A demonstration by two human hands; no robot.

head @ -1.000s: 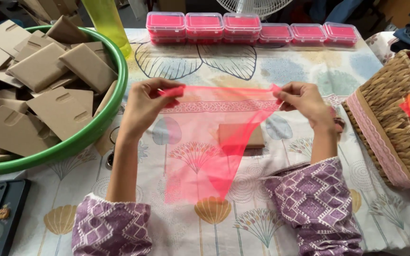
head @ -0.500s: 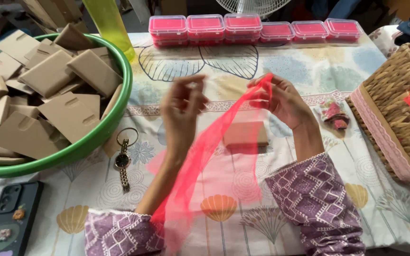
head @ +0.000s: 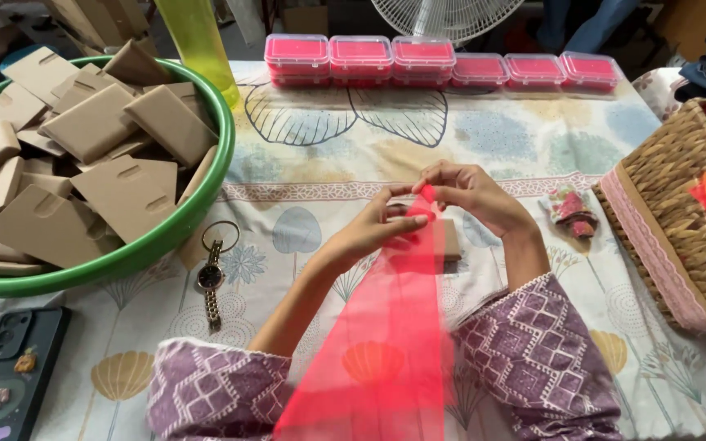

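While the round green plastic basin [head: 206, 212] full of tan cardboard cards sits left of the sheer red fabric strip [head: 386, 343], a gold wristwatch [head: 211, 278] lies between them on the surface. Left hand [head: 377, 233] and right hand [head: 471, 192] pinch the strip's top end together. A woven wicker basket [head: 680, 220] stands far right of the strip.

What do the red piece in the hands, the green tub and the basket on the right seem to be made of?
Red piece: sheer fabric, probably net or organza; the tablecloth print shows through it. It is pinched by the left hand and right hand. Green tub: likely plastic, with a smooth, glossy, evenly coloured rim. Basket: woven natural fibre, perhaps wicker or seagrass, matte, trimmed with a pink lace-like band.
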